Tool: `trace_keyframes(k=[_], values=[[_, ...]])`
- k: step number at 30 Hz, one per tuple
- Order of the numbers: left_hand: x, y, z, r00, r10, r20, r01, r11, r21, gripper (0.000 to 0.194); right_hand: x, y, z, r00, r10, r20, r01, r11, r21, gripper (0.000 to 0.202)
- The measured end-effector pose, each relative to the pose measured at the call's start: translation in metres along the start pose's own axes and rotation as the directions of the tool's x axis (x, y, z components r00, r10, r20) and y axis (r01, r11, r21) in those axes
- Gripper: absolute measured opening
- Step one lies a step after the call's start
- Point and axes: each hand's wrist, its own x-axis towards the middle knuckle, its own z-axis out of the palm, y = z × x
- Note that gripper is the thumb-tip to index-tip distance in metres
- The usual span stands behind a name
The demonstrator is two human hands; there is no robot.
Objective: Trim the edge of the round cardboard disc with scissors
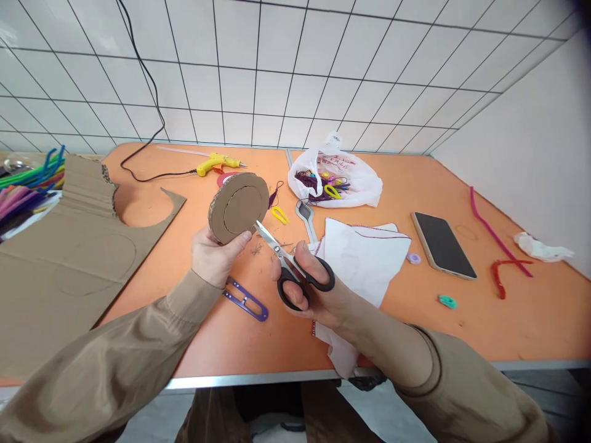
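My left hand (215, 255) grips a round cardboard disc (244, 206) by its lower edge, thumb on the face. A smaller circle is marked on that face. Through the handles of black-handled scissors (277, 249) go the fingers of my right hand (318, 286). The scissor tips meet the disc near its lower right, close to my left thumb; the blades look nearly closed. Below the hands lies a purple thread snipper (246, 299). Beyond the scissors are a yellow clip-like piece (279, 215) and a grey spoon-shaped tool (305, 216).
At left lies a large cardboard sheet (60, 295) with a round cutout, beside colourful pipe cleaners (34, 200). A yellow glue gun (217, 163) trails a black cord. Further right are a white plastic bag (360, 184), white cloth (364, 258) and a phone (443, 245).
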Motion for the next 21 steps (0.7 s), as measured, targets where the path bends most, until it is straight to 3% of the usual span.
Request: trace_keyframes(k=[12,21], values=[[0.006,-0.005,0.0,0.997,-0.074,-0.04,0.073,0.997,-0.018,0.029,0.003,0.003,0.002,0.999,-0.04,0.028,0.039,0.999,0.037,0.052],[0.01,-0.001,0.004,0.978,-0.209,-0.025,0.198,0.955,-0.22,0.038,0.004,0.006,-0.006,0.993,0.009,0.119,-0.022,0.994,0.107,0.059]])
